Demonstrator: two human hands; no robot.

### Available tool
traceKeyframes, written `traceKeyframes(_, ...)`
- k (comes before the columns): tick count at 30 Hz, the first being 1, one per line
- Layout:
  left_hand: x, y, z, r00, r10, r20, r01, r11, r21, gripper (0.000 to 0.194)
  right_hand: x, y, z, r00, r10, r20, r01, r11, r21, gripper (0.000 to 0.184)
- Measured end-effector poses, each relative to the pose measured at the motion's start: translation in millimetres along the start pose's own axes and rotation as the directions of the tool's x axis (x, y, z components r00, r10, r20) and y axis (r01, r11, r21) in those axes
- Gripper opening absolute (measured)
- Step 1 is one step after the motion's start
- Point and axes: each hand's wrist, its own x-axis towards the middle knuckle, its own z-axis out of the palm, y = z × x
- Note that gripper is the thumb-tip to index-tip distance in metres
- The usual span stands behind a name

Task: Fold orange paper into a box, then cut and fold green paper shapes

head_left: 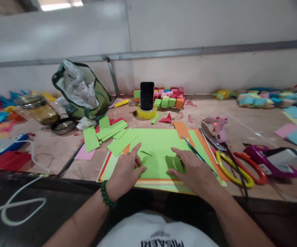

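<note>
My left hand [128, 167], with a green bead bracelet at the wrist, is over the left part of a stack of coloured sheets with a green sheet [158, 139] on top. Its index finger and thumb are spread apart. My right hand [193, 168] is over the right part, thumb and fingertips apart. Between the hands lies a darker green area, perhaps a small paper piece or shadow; I cannot tell which. A thin dark sliver [146, 153] shows near the left index finger. Beside the right hand lies a slim teal-handled tool [196, 151], partly hidden.
Green paper strips [112, 132] lie left of the stack. On the right are large scissors [234, 169], a pink glue gun [218, 127] and a purple device [269, 161] with a black cord. Behind stand a phone [147, 96] on yellow tape [146, 112], folded paper pieces [169, 101] and a bag [83, 92].
</note>
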Motion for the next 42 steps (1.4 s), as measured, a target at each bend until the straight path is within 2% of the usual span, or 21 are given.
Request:
traceKeyframes(3,-2.1,4.5,1.0,0.999,0.02,-0.027,-0.023,0.992,-0.127,0.054,3.4,-1.3,1.6,0.993,-0.029,-0.112,0.043,0.991,0.128,0.037)
traceKeyframes(6,-6.5,15.6,-9.6,0.979,0.109,-0.17,-0.132,0.982,-0.132,0.027,8.4,-6.5,-13.5,0.965,-0.061,-0.256,0.125,0.963,0.241,0.02)
traceKeyframes(8,-10.9,23.7,-20.2,0.937,0.187,-0.294,-0.223,0.97,-0.095,0.02,11.6,-10.7,-26.5,0.939,-0.098,-0.33,0.201,0.934,0.294,0.015)
traceKeyframes(10,-17.3,28.7,-29.1,0.88,0.282,-0.382,-0.308,0.951,-0.007,0.014,12.9,-13.0,-36.0,0.913,-0.131,-0.386,0.275,0.896,0.348,0.018)
traceKeyframes(12,-24.7,28.7,-32.8,0.814,0.415,-0.407,-0.395,0.909,0.136,0.01,12.0,-12.4,-39.1,0.903,-0.174,-0.393,0.328,0.869,0.37,0.02)
traceKeyframes(14,-31.2,25.4,-30.0,0.744,0.539,-0.395,-0.462,0.842,0.278,0.015,9.7,-10.6,-36.2,0.914,-0.219,-0.341,0.331,0.888,0.318,0.02)
traceKeyframes(16,-34.8,22.5,-22.0,0.713,0.601,-0.36,-0.487,0.795,0.362,0.019,6.9,-10.5,-29.6,0.936,-0.232,-0.264,0.288,0.936,0.2,0.021)
traceKeyframes(19,-33.5,23.8,-6.8,0.75,0.62,-0.231,-0.528,0.771,0.356,0.015,2.8,-16.7,-18.0,0.96,-0.246,-0.134,0.254,0.966,0.047,0.031)
traceKeyframes(21,-30.2,27.2,1.1,0.768,0.63,-0.115,-0.571,0.755,0.322,0.015,-0.2,-22.6,-10.4,0.962,-0.271,-0.037,0.272,0.962,0.028,0.031)
traceKeyframes(23,-27.4,29.3,4.8,0.797,0.603,-0.018,-0.572,0.765,0.297,0.017,-3.9,-26.4,-3.7,0.964,-0.264,0.008,0.263,0.963,0.06,0.028)
traceKeyframes(25,-25.9,28.3,4.2,0.864,0.504,-0.006,-0.479,0.824,0.304,0.024,-8.1,-27.1,0.7,0.971,-0.238,0.002,0.236,0.967,0.097,0.03)
traceKeyframes(27,-25.5,24.7,0.9,0.925,0.378,-0.04,-0.348,0.883,0.314,0.028,-12.1,-26.1,2.0,0.975,-0.222,-0.023,0.223,0.967,0.125,0.035)
traceKeyframes(29,-25.1,20.1,-2.6,0.948,0.317,-0.03,-0.295,0.908,0.298,0.024,-14.9,-25.5,0.8,0.978,-0.208,-0.034,0.21,0.966,0.15,0.04)
traceKeyframes(34,-23.9,13.7,-3.3,0.933,0.357,0.038,-0.355,0.901,0.249,0.026,-17.9,-26.9,-1.8,0.987,-0.159,0.015,0.151,0.963,0.222,0.044)
traceKeyframes(38,-24.6,13.3,-1.4,0.91,0.413,0.038,-0.409,0.879,0.246,0.025,-19.8,-24.3,-2.1,0.987,-0.149,0.054,0.128,0.952,0.279,0.04)
traceKeyframes(42,-26.3,13.3,-2.6,0.907,0.421,0.025,-0.416,0.886,0.202,0.024,-19.8,-19.9,-7.0,0.99,-0.128,0.061,0.098,0.928,0.358,0.029)
